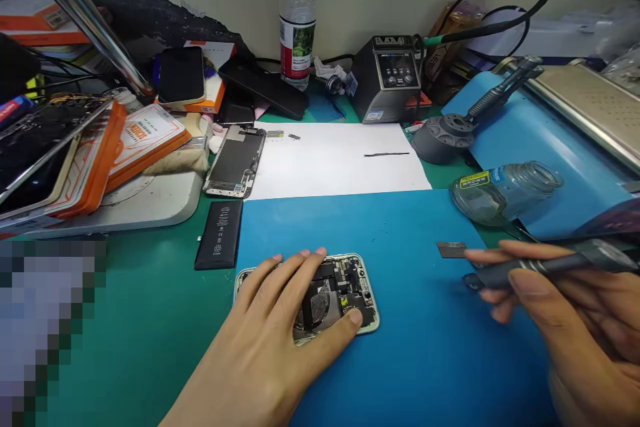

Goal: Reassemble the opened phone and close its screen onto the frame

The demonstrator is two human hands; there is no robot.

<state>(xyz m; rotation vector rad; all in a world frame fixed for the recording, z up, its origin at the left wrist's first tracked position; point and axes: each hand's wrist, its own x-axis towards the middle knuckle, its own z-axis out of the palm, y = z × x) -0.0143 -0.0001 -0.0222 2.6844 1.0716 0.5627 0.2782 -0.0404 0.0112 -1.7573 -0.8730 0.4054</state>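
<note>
An opened phone body [350, 283] with bare circuitry lies on the blue mat [410, 347]. My left hand [280, 327] rests flat over its left part, fingers spread, thumb against its near edge. My right hand [560, 307] is closed round a grey pen-shaped tool [540, 268] whose tip points left, just above the mat. A small dark metal part [451, 249] lies on the mat close to that tip. A black phone battery [220, 235] lies left of the mat.
A white sheet [340, 160] lies behind the mat with a thin black strip [387, 155] and small parts. Another phone frame [235, 161], a soldering station [387, 79], a tool stand [445, 137], a glass jar on its side [505, 192], a bottle [297, 20] and stacked phone boxes [100, 147] crowd the bench.
</note>
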